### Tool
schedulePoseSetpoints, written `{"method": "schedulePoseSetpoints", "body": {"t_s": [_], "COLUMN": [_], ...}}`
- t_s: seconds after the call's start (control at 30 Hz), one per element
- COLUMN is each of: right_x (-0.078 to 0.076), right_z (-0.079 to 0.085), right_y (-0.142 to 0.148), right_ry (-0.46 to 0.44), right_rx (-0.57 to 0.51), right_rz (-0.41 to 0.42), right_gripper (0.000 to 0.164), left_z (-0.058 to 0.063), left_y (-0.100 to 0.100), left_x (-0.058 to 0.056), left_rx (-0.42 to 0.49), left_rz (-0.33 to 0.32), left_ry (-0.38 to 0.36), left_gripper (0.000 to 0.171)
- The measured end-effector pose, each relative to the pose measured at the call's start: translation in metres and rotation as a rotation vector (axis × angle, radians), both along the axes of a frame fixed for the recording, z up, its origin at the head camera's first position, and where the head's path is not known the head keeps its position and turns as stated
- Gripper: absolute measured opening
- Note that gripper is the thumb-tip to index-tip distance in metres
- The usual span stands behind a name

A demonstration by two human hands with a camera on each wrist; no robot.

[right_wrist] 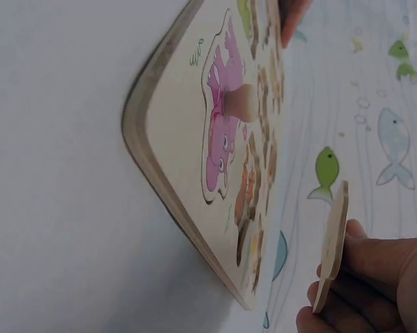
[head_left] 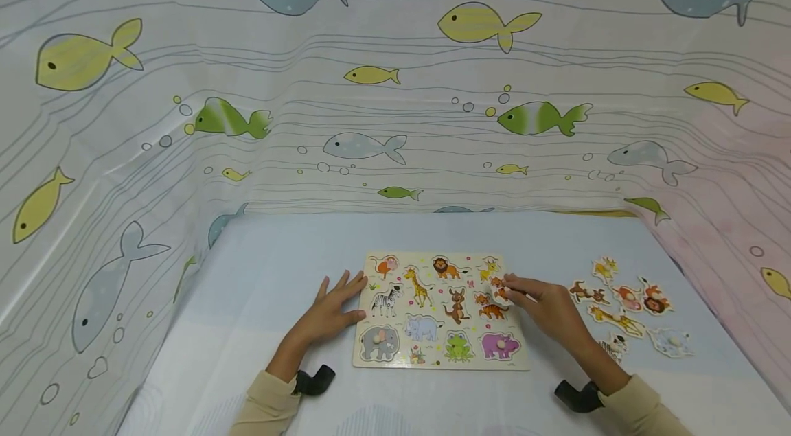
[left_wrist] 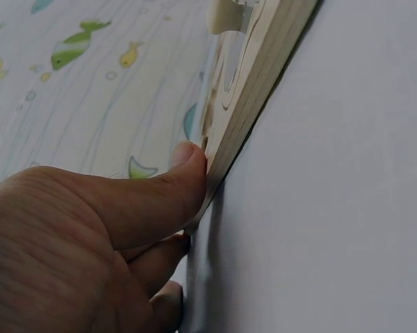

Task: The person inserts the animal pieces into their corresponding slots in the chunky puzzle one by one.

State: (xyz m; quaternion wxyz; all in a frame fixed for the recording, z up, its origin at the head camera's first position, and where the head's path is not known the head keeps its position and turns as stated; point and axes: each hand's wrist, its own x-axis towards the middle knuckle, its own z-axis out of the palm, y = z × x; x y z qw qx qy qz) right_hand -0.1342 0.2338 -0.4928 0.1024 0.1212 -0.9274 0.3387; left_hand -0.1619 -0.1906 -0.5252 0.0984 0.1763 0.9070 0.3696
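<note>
A wooden animal puzzle board [head_left: 402, 312] lies flat on the table. My left hand [head_left: 330, 309] rests at its left edge, fingers spread; in the left wrist view the thumb [left_wrist: 187, 173] touches the board's side. My right hand [head_left: 546, 305] pinches an orange tiger puzzle piece [head_left: 499, 289] over the board's right side, overlapping the tiger picture [head_left: 491, 307] there. From the right wrist, that thin wooden piece [right_wrist: 335, 236] appears tilted on edge between thumb and fingers, above the board. The elephant [head_left: 380, 342], frog [head_left: 458, 346] and purple hippo [head_left: 500, 346] pieces sit in their recesses.
Several loose pieces lie right of the board, among them a giraffe [head_left: 616, 320], a lion [head_left: 655, 297], a zebra [head_left: 614, 347] and a pale blue rhino [head_left: 670, 341]. Behind the table [head_left: 296, 237] hangs a fish-patterned sheet [head_left: 395, 106].
</note>
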Motion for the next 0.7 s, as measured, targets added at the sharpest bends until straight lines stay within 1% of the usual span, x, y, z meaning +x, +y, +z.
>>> {"method": "schedulePoseSetpoints", "body": {"t_s": [0.13, 0.37, 0.47, 0.7], "right_x": [0.001, 0.005, 0.006, 0.006], "right_z": [-0.005, -0.013, -0.017, -0.024], "right_y": [-0.004, -0.009, -0.011, -0.015], "right_ry": [0.011, -0.009, 0.009, 0.067], "right_rx": [-0.008, -0.008, 0.001, 0.024], "right_rz": [0.014, 0.006, 0.015, 0.035], "right_gripper": [0.028, 0.028, 0.029, 0.029], "left_z": [0.0, -0.001, -0.002, 0.001], "left_y": [0.0, 0.0, 0.0, 0.001], "left_x": [0.0, -0.002, -0.002, 0.0], "left_rx": [-0.009, -0.021, -0.033, 0.006], "left_rz": [0.0, -0.003, 0.0, 0.01], "left_ry": [-0.012, -0.021, -0.015, -0.016], "left_gripper": [0.071, 0.071, 0.071, 0.07]}}
